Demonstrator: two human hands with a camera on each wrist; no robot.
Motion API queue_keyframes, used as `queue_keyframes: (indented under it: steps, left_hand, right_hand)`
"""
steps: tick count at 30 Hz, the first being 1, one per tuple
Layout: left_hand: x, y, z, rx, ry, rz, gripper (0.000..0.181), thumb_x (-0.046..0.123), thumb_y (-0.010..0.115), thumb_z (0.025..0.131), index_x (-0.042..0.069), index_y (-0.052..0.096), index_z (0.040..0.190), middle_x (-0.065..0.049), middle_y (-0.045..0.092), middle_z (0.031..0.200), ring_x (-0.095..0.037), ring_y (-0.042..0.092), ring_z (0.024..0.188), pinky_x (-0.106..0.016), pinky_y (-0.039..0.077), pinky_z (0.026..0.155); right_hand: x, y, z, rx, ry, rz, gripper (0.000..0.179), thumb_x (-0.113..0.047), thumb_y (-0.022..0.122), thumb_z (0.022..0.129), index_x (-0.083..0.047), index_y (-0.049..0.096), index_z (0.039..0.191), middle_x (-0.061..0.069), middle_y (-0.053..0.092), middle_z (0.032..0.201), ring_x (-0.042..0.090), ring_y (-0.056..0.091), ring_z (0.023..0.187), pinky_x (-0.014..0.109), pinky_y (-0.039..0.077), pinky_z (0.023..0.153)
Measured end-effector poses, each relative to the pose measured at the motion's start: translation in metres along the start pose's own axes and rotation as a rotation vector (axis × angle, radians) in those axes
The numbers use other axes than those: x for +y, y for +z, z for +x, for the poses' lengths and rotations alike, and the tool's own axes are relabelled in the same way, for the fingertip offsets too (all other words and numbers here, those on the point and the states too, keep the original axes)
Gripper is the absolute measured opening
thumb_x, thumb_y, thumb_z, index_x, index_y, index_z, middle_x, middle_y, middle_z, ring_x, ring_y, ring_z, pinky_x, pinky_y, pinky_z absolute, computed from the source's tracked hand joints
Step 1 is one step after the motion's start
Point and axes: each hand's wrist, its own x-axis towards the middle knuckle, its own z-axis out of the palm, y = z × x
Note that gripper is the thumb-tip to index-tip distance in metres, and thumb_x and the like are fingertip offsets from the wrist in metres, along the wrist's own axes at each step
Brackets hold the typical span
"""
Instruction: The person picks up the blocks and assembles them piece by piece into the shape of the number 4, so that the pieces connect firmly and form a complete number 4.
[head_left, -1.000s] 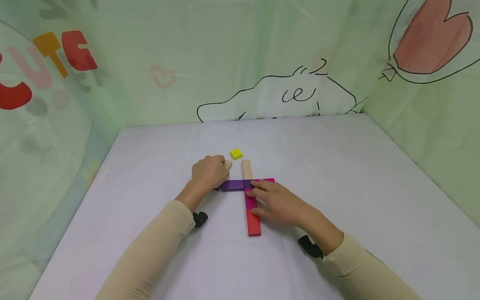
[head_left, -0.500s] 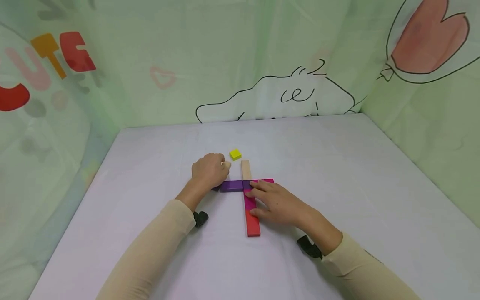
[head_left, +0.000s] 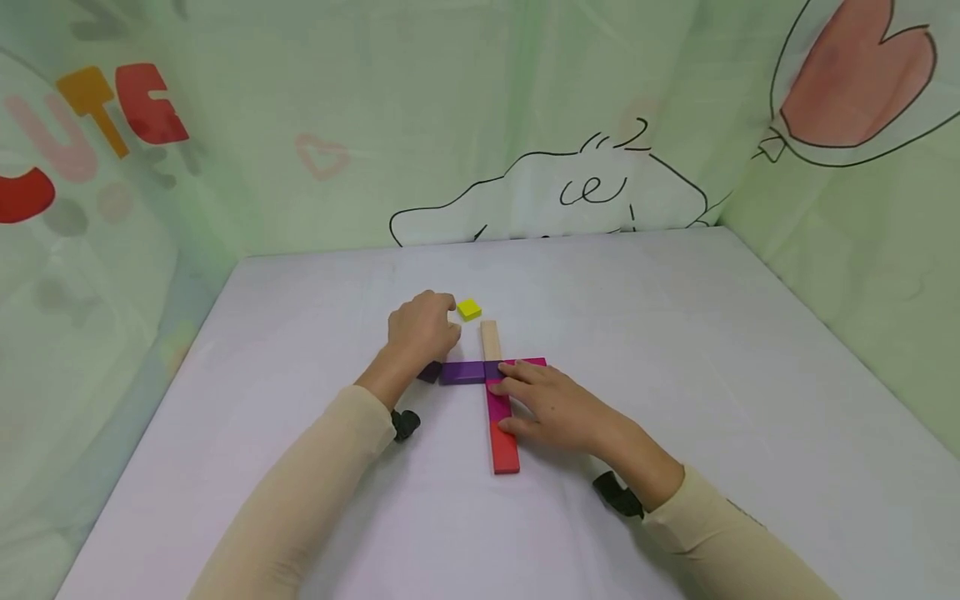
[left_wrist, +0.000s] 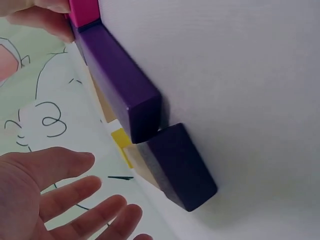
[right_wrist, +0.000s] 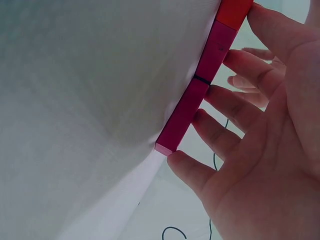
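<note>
My left hand [head_left: 423,327] is just above the left end of the block layout, fingers apart and holding nothing. In the left wrist view a plain wooden block [left_wrist: 142,164] lies just beyond its fingertips, behind a dark block [left_wrist: 184,167] set at an angle; the hand hides the wooden block in the head view. A purple block [head_left: 462,372] adjoins the dark one. My right hand [head_left: 561,408] rests with spread fingertips on the magenta block [head_left: 498,407], the pink block [head_left: 531,361] and the edge of the red block [head_left: 505,450], partly covering them.
Another plain wooden block [head_left: 491,340] points away from the crossing of the blocks. Beyond it, a small yellow square block [head_left: 469,310] lies on the white table [head_left: 637,292]. Printed cloth walls [head_left: 360,100] enclose the back and sides.
My left hand has let go of the plain wooden block, its fingers spreading as it moved slightly away from me. The right hand has kept its place on the blocks.
</note>
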Motion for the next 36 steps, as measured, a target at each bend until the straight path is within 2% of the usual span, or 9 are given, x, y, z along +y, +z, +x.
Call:
queue_keyframes:
  steps: [8,14,20,28,32,36]
  left_hand:
    - [0.002,-0.008,0.006,0.008,0.038,-0.001,0.044,0.014,0.062,0.095,0.014,0.065,0.139,-0.007,0.066,0.137,-0.03,0.067,0.109,-0.047,0.057,0.089]
    - [0.002,-0.012,0.015,-0.008,0.021,-0.03,0.042,0.018,0.065,0.096,0.015,0.065,0.138,-0.006,0.065,0.141,-0.029,0.067,0.108,-0.045,0.057,0.088]
    - [0.003,-0.012,0.022,-0.012,0.024,-0.074,0.041,0.018,0.066,0.096,0.015,0.065,0.137,-0.007,0.065,0.141,-0.027,0.065,0.111,-0.044,0.058,0.087]
    - [0.009,-0.011,0.029,-0.015,0.053,-0.079,0.042,0.015,0.065,0.095,0.015,0.065,0.137,-0.007,0.064,0.142,-0.026,0.065,0.104,-0.044,0.057,0.082]
    - [0.011,-0.011,0.034,-0.011,0.062,-0.102,0.041,0.016,0.065,0.096,0.014,0.065,0.137,-0.008,0.064,0.141,-0.027,0.065,0.107,-0.044,0.057,0.084]
    - [0.01,-0.009,0.036,-0.02,0.045,-0.093,0.041,0.017,0.064,0.097,0.014,0.065,0.138,-0.009,0.063,0.142,-0.029,0.065,0.11,-0.045,0.057,0.087]
  right_hand:
    - [0.0,-0.001,-0.001,-0.006,0.01,0.002,0.052,-0.038,0.069,0.098,-0.017,0.06,0.144,0.009,0.043,0.163,0.033,0.038,0.151,0.054,0.036,0.121]
    - [0.0,0.0,-0.001,-0.001,0.002,-0.001,0.051,-0.038,0.069,0.098,-0.016,0.061,0.144,0.009,0.043,0.163,0.032,0.039,0.151,0.054,0.035,0.121]
    - [0.0,0.0,0.0,0.003,-0.013,-0.002,0.05,-0.038,0.069,0.098,-0.015,0.061,0.143,0.01,0.044,0.162,0.033,0.04,0.15,0.054,0.034,0.122]
    - [0.001,-0.001,-0.002,0.005,-0.018,0.004,0.05,-0.038,0.069,0.098,-0.015,0.062,0.142,0.011,0.044,0.162,0.033,0.04,0.15,0.054,0.034,0.121]
    - [0.002,-0.002,-0.003,0.017,-0.026,-0.003,0.05,-0.037,0.07,0.098,-0.014,0.062,0.141,0.012,0.045,0.161,0.034,0.04,0.15,0.053,0.034,0.122]
    - [0.002,-0.001,-0.002,0.015,-0.028,-0.005,0.05,-0.038,0.07,0.098,-0.015,0.062,0.142,0.011,0.045,0.161,0.033,0.04,0.15,0.053,0.034,0.122]
